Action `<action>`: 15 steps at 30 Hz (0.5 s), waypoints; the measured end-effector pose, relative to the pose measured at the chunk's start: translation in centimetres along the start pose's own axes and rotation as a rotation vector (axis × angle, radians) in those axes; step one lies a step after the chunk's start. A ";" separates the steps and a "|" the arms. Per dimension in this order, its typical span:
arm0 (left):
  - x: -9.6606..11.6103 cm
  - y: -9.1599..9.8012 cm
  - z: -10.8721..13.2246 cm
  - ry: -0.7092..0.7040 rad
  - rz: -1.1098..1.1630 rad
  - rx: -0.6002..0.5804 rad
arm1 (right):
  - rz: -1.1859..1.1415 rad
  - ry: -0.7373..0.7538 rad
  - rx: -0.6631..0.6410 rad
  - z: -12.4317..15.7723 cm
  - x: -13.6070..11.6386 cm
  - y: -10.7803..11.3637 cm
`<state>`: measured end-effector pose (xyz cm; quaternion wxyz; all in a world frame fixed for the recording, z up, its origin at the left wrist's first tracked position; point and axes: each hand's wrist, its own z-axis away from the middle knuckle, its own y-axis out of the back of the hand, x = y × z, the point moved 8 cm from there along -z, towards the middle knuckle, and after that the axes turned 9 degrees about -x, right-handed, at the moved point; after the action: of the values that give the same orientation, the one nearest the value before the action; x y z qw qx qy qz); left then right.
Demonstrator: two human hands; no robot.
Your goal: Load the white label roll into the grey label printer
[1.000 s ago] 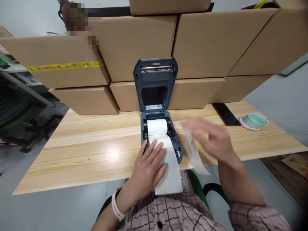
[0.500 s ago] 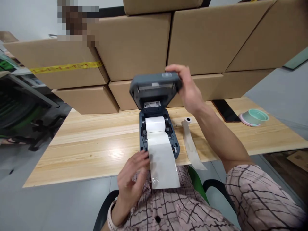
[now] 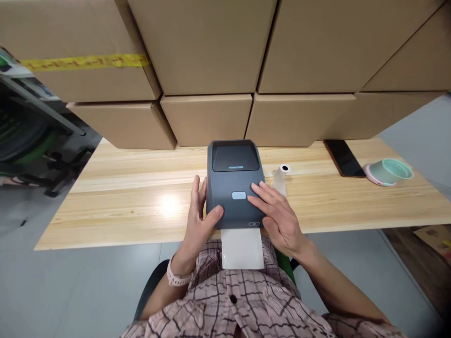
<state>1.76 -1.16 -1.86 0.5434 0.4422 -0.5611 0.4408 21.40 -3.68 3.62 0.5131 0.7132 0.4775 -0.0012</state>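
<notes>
A dark grey label printer (image 3: 234,180) stands at the near edge of the wooden table (image 3: 141,202), its lid down. White label paper (image 3: 242,248) hangs out of its front slot over my lap. My left hand (image 3: 199,217) grips the printer's left side, thumb on the lid's front corner. My right hand (image 3: 278,217) lies flat on the right of the lid, fingers stretched out. A small paper roll (image 3: 282,177) lies just right of the printer, partly behind my right hand.
Stacked cardboard boxes (image 3: 211,61) wall off the back of the table. A black phone (image 3: 344,157) and a mint-green tape roll (image 3: 387,171) lie at the right. Chair bases stand on the grey floor at the left.
The printer lid went from upright to fully down, swung by my right hand. My left hand left the paper and took the printer's side. The loaded roll is now covered.
</notes>
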 end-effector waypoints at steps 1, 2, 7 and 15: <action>0.0 0.1 0.2 -0.003 -0.006 0.004 | -0.008 -0.009 0.004 0.1 0.0 -0.1; 0.0 0.1 0.4 -0.006 -0.010 0.010 | -0.017 -0.018 0.008 0.2 -0.1 -0.2; 0.5 0.3 0.1 -0.061 -0.010 0.043 | -0.037 -0.048 0.035 0.4 -0.1 -0.7; 0.0 1.2 6.7 -0.155 -0.137 0.399 | 0.010 -0.103 0.121 -0.1 0.1 -1.2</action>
<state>-0.85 -7.43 -2.06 0.4290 0.6105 -0.4717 0.4698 20.58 -3.48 2.76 0.4929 0.7444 0.4459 -0.0639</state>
